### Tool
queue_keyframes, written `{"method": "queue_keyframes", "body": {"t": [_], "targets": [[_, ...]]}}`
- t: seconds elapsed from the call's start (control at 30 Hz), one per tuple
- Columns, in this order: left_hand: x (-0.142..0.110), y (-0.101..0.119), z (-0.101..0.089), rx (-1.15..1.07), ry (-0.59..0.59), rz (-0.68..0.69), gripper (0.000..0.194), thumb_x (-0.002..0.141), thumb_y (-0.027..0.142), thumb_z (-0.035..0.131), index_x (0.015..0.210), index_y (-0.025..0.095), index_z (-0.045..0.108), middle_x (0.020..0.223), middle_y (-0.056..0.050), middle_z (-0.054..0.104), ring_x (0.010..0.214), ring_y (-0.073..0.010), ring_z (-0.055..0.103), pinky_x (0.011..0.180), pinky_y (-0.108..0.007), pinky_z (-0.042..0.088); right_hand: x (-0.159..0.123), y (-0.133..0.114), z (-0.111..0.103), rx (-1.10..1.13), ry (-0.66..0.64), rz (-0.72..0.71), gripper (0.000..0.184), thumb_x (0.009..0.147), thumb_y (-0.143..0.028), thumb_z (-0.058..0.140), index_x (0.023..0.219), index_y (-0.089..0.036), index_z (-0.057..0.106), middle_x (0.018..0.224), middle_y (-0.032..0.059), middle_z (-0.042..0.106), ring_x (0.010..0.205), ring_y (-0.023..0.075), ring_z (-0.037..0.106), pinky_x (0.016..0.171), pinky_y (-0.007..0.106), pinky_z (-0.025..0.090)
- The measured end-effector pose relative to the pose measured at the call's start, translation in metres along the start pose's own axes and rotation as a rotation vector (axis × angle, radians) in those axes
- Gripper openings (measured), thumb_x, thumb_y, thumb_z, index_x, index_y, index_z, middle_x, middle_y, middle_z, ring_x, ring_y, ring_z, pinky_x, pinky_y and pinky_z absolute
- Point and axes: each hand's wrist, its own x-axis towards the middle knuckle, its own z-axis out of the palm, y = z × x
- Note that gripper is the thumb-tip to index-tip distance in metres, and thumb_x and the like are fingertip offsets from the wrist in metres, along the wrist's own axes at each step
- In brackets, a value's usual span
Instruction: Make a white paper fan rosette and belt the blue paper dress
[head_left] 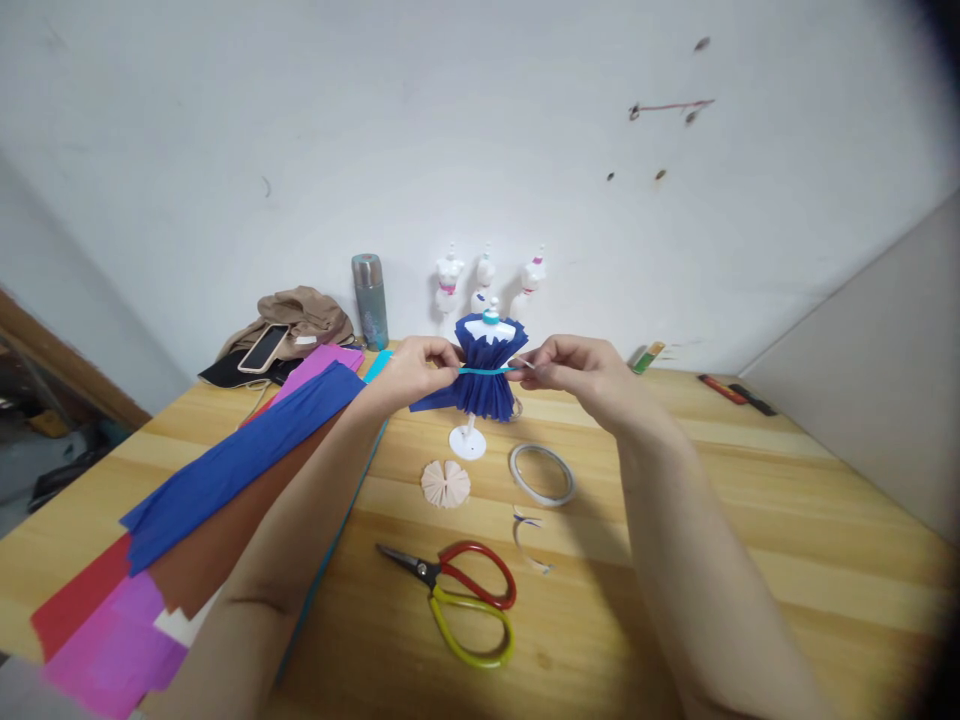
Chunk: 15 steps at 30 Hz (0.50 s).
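A small white dress form point(489, 327) on a round base stands in the middle of the table, wrapped in a pleated dark blue paper dress point(484, 398). Across its waist runs a thin teal strip point(484, 371). My left hand point(426, 365) pinches the strip's left end at the dress's left side. On the other side, my right hand point(564, 362) pinches the right end, with a small pale piece showing at its fingers. Below the base lies a pleated cream paper fan point(445, 484).
Red-and-yellow-handled scissors point(450, 595), a tape roll point(542, 474) and scraps point(531, 545) lie in front. Coloured crepe paper point(240, 460) covers the left side. Behind stand a flask point(370, 300) and three more dress forms point(448, 275). A phone point(265, 348) and glue stick point(648, 357) lie further out.
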Motion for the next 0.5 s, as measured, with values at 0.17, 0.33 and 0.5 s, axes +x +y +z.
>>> {"method": "queue_keyframes", "body": {"t": [0.17,0.33,0.5], "targets": [[0.004,-0.001,-0.001,-0.040,-0.014,-0.029,0.005,0.066,0.013,0.062,0.062,0.014,0.061,0.069,0.000,0.064,0.064,-0.0092,0.055,0.061,-0.022,0.043,0.006,0.003,-0.002,0.013,-0.015,-0.003,0.024,0.070,-0.035,0.081,0.064,-0.024,0.061,0.084,0.0029,0.072,0.085,0.0223,0.073,0.088,0.044,0.059],[0.006,0.001,-0.003,-0.029,-0.032,-0.046,0.002,0.065,0.015,0.063,0.066,0.014,0.063,0.063,0.002,0.058,0.062,-0.0091,0.052,0.059,-0.022,0.040,0.014,0.010,-0.006,0.048,-0.057,-0.028,0.026,0.071,-0.040,0.081,0.065,-0.024,0.061,0.080,0.0022,0.070,0.087,0.0236,0.073,0.090,0.045,0.057],[0.009,-0.005,-0.003,-0.103,-0.028,-0.083,0.006,0.065,0.017,0.066,0.069,0.014,0.063,0.060,0.003,0.056,0.056,-0.0080,0.050,0.052,-0.020,0.037,0.021,0.019,-0.009,0.118,-0.086,-0.037,0.029,0.064,-0.043,0.085,0.065,-0.024,0.063,0.085,0.0025,0.073,0.087,0.0231,0.074,0.088,0.044,0.057]]}}
